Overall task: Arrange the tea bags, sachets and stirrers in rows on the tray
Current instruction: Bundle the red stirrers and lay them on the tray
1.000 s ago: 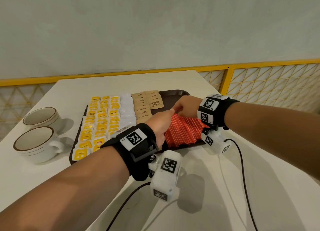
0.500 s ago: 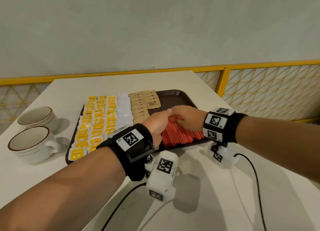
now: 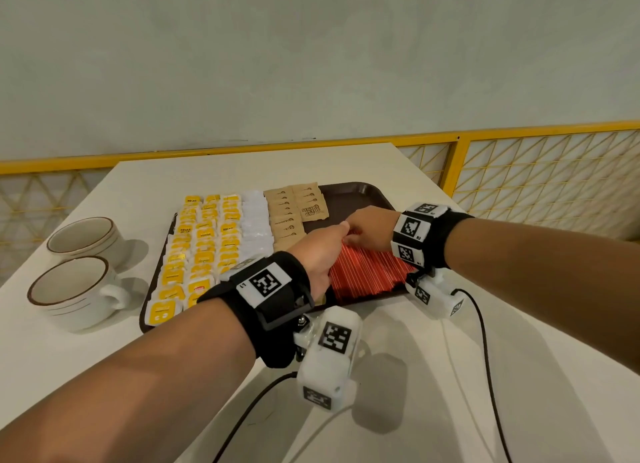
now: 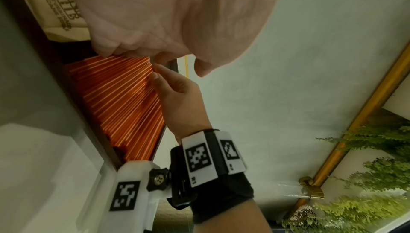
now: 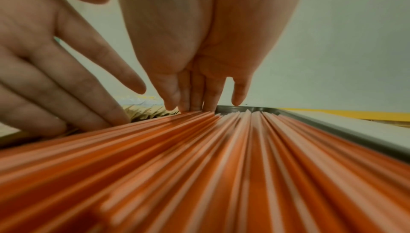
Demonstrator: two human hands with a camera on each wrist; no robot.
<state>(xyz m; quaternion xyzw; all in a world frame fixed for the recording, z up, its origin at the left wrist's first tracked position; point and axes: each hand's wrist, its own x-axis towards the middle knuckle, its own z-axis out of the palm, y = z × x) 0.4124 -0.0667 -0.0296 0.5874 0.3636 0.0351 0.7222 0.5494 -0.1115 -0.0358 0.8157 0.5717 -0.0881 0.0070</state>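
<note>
Brown tray (image 3: 360, 190) holds sachets (image 3: 289, 216), tea bags (image 3: 194, 254), red stirrers (image 3: 367, 272) under straight fingers (image 5: 173, 94).

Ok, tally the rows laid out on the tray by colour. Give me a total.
Yellow tea bags: 3 rows
White sachets: 1 row
Brown sachets: 2 rows, the right one shorter
Red stirrers: 1 row
Total: 7 rows
</note>
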